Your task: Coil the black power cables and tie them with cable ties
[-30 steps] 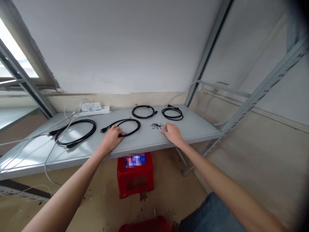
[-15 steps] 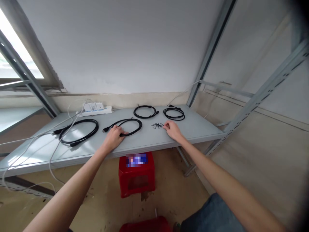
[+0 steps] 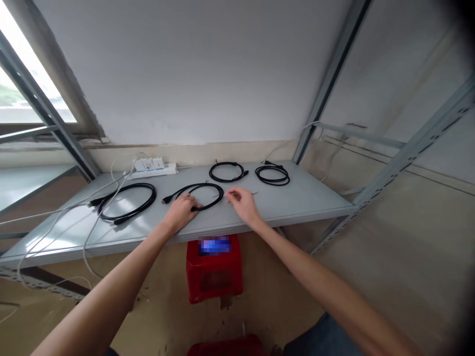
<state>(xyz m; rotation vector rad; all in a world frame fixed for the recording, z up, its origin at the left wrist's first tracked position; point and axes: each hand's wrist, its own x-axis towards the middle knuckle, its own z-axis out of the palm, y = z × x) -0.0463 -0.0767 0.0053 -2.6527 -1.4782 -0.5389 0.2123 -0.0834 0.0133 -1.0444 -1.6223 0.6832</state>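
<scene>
My left hand (image 3: 181,211) is closed on the near side of a coiled black HDMI cable (image 3: 217,198) lying on the grey shelf. The plug end (image 3: 166,200) of this cable sticks out to the left of the hand. My right hand (image 3: 239,200) is just right of the same coil, fingertips pinched together on a thin black twist tie (image 3: 215,195) whose end points toward the coil. Behind this hand the pile of short black ties is mostly hidden; only a tie end (image 3: 255,193) shows at its right.
Other coiled black cables lie at the left (image 3: 126,217), back middle (image 3: 227,180) and back right (image 3: 272,184). A white power strip (image 3: 156,171) with adapters stands by the wall, its cords crossing the shelf's left end. A red stool (image 3: 214,277) holding a blurred screen is below.
My right hand has moved left from the pile of ties to beside the coil, carrying a tie. My left hand stays on the cable. The view has shifted slightly.
</scene>
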